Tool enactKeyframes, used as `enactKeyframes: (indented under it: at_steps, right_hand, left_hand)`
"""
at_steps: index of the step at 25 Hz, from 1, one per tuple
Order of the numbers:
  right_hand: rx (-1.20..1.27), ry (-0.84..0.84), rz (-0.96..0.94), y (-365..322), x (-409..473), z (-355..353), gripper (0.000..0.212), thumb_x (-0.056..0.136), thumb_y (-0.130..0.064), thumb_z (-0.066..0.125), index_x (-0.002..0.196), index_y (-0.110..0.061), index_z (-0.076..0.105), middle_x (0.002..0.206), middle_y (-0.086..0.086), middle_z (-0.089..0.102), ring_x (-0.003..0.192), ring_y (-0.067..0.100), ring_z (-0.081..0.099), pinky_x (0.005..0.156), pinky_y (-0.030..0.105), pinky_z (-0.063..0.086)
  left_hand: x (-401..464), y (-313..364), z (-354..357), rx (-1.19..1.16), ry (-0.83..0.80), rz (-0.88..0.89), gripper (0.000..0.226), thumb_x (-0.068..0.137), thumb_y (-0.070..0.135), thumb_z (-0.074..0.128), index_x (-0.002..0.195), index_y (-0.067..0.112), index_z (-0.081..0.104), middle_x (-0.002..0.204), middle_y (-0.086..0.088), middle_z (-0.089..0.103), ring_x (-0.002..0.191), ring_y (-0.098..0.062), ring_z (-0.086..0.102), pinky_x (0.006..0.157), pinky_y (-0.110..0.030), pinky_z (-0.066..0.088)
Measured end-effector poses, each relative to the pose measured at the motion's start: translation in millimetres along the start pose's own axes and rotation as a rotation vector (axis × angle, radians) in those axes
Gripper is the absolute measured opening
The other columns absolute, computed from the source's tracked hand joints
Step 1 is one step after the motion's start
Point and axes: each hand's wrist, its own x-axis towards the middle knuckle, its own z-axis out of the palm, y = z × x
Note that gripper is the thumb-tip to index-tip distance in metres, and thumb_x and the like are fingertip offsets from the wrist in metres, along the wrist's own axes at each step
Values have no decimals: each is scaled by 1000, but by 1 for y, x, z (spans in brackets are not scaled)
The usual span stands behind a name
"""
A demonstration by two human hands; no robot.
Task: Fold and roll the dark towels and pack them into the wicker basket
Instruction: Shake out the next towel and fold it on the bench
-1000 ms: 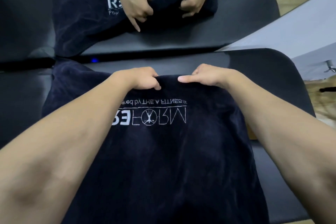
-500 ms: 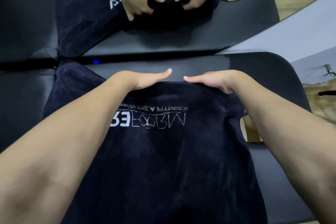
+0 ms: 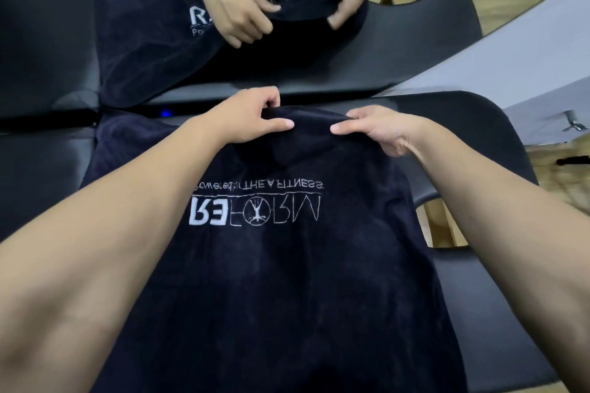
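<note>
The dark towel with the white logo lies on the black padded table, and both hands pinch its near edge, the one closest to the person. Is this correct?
Not quite. In the head view the left hand and right hand pinch the far edge of the dark towel, beyond the white logo. It does lie on the black padded table.

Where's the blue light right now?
In the head view, the blue light glows left of centre, between the two black tables, just beyond the left hand.
</note>
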Motion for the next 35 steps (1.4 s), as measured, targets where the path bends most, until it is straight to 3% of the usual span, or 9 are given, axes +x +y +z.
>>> enactKeyframes:
  at_steps: [3,8,11,14,17,20,27,30,35]
  right_hand:
    - [-481,244,-274,-4,6,-9,42,72,-48,85,90,-20,61,95,4,72,88,23,65,86,45,52]
    - [-1258,721,-334,-4,7,-16,32,93,-49,63,101,-19,66,102,10,65,103,35,54,94,47,33]
    - [-1198,872,-373,19,6,-14,26,94,-35,63,109,-13,61,111,13,56,104,38,51,89,47,37]
    - [-992,627,-327,42,2,-5,20,95,-41,59,93,-21,61,95,4,66,92,32,61,77,39,46]
    - [-894,359,-192,68,1,5,21,96,-42,59,104,-25,68,99,-1,67,102,26,62,82,38,52]
    - [-1135,486,-247,89,-1,8,41,99,-40,54,136,-23,58,130,6,52,118,31,46,94,44,46]
    - [-956,441,22,101,-4,-2,86,98,-56,52,162,-22,6,169,4,-3,155,26,2,121,49,25]
    - [-900,440,52,97,-4,-9,84,99,-54,51,161,-18,8,169,3,4,154,23,14,118,49,30]
    - [-753,602,-106,80,-4,2,62,100,-39,55,153,-16,33,151,11,41,135,34,41,111,48,34]
  left_hand:
    - [3,0,-4,206,65,23,47,83,63,69,103,28,46,101,-1,66,94,-28,59,85,-41,47]
    - [5,-5,15,591,302,26,32,93,33,66,118,20,52,116,-6,59,109,-32,52,89,-46,38]
    - [-6,-8,33,606,458,-5,22,89,29,65,104,18,55,104,-8,57,98,-34,53,79,-46,37]
    - [-17,-9,60,484,346,83,17,94,35,57,92,18,56,92,-5,62,90,-32,59,77,-44,41]
    - [-27,-25,85,465,201,103,30,98,39,54,116,19,64,117,-3,64,111,-29,57,90,-45,44]
    - [-36,-41,98,442,88,27,62,100,49,49,153,21,39,162,-1,33,150,-25,27,118,-44,29]
    - [-18,-19,96,393,-146,-76,85,94,64,51,161,33,9,170,4,-8,156,-27,-12,127,-48,4]
    - [-22,-22,89,207,-153,-40,72,97,57,51,159,35,20,169,11,0,156,-20,-8,126,-50,13]
    - [-55,-48,76,110,200,-162,65,104,42,47,159,16,24,169,-2,14,157,-22,2,127,-46,9]
